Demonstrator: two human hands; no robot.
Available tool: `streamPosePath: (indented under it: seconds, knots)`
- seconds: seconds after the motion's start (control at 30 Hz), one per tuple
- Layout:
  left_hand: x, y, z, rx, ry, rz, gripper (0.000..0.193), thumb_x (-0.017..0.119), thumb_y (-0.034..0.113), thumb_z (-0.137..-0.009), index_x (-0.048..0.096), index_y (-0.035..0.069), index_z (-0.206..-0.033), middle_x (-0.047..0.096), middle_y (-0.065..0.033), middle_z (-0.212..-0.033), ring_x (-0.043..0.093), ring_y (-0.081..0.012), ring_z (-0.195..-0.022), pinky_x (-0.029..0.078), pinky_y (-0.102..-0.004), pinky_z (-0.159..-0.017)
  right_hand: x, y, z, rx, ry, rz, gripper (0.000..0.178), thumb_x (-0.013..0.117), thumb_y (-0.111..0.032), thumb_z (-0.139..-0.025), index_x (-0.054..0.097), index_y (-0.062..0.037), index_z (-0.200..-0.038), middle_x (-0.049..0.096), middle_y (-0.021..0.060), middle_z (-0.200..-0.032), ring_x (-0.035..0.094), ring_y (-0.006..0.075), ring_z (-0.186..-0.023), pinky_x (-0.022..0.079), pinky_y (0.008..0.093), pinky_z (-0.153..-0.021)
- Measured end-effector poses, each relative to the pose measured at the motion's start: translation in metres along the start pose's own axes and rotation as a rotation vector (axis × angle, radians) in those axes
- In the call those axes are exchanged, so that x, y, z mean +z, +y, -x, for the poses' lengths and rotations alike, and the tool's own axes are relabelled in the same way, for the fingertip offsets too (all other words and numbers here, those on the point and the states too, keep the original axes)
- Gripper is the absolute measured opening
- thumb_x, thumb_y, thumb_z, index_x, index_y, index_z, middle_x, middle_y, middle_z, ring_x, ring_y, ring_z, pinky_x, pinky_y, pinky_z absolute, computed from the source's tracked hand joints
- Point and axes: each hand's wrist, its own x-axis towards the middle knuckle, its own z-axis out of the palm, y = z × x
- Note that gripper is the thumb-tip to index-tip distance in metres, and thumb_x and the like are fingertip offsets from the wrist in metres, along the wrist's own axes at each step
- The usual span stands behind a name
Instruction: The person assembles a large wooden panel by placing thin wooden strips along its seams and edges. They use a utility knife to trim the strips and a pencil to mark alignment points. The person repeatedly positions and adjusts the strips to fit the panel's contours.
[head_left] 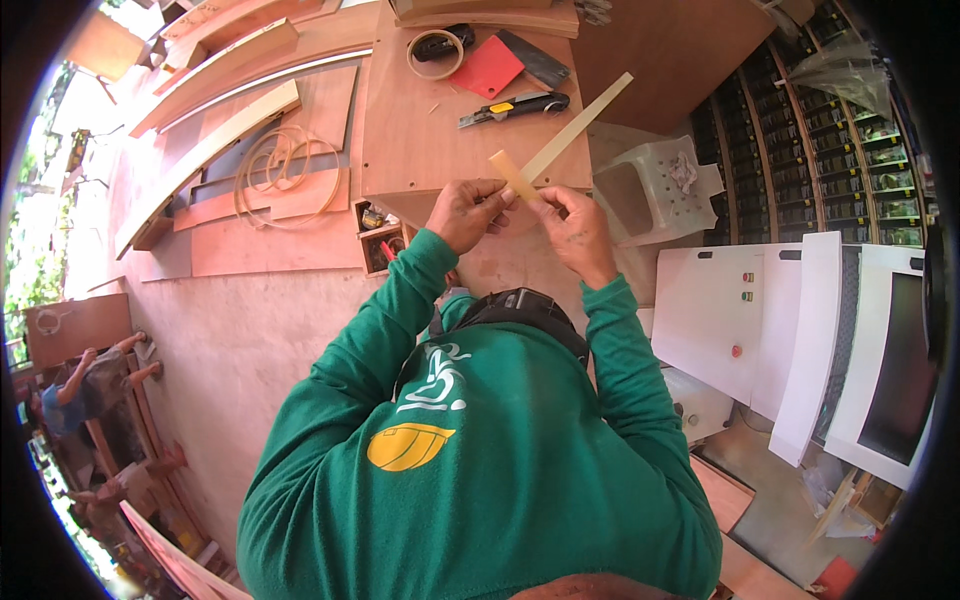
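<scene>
Both my hands are just off the near edge of a wooden worktop point(400, 150), close together. My left hand point(468, 214) is closed, thumb and fingers pinching the lower end of a long, thin, pale strip point(580, 122) like wood edging. This strip slants up to the right over the worktop. My right hand point(577, 235) pinches a shorter, yellowish strip end point(512, 174) that crosses the long one near my fingertips. Whether the two are one bent strip or separate pieces, I cannot tell. On the worktop beyond lies a black and yellow utility knife point(515, 108).
Behind the knife are a red sheet point(488, 67), a dark flat piece point(533, 57) and a tape ring point(437, 72). Coiled edging point(285, 180) lies on boards at left. A small tool box point(378, 262) sits below the worktop. White cabinets point(715, 310) stand right; another person point(95, 385) is far left.
</scene>
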Motion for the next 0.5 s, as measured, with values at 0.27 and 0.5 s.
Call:
streamPosePath:
  seconds: [0.27,0.5]
  knots:
    - [-0.003,-0.026,-0.004,-0.055,0.029,0.013,0.035,0.072,0.031,-0.112,0.080,-0.001,-0.124,0.078,-0.0027,-0.099,0.070,-0.0095,-0.080,0.062,-0.0290,-0.074,-0.033,-0.015,0.017,0.135,0.089,-0.372,0.022,0.079,-0.024,-0.107,0.079,-0.0021,-0.111,0.082,0.0042,-0.102,0.061,0.0050,-0.074,0.053,0.0225,-0.069]
    - [0.005,-0.023,-0.005,-0.053,0.039,0.021,0.034,0.073,0.031,-0.110,0.080,0.000,-0.124,0.079,-0.0034,-0.102,0.071,-0.0102,-0.081,0.062,-0.0287,-0.074,-0.037,-0.023,0.030,0.188,0.175,-0.547,0.024,0.078,-0.023,-0.107,0.076,0.0015,-0.110,0.083,0.0127,-0.112,0.069,0.0077,-0.075,0.060,0.0253,-0.072]
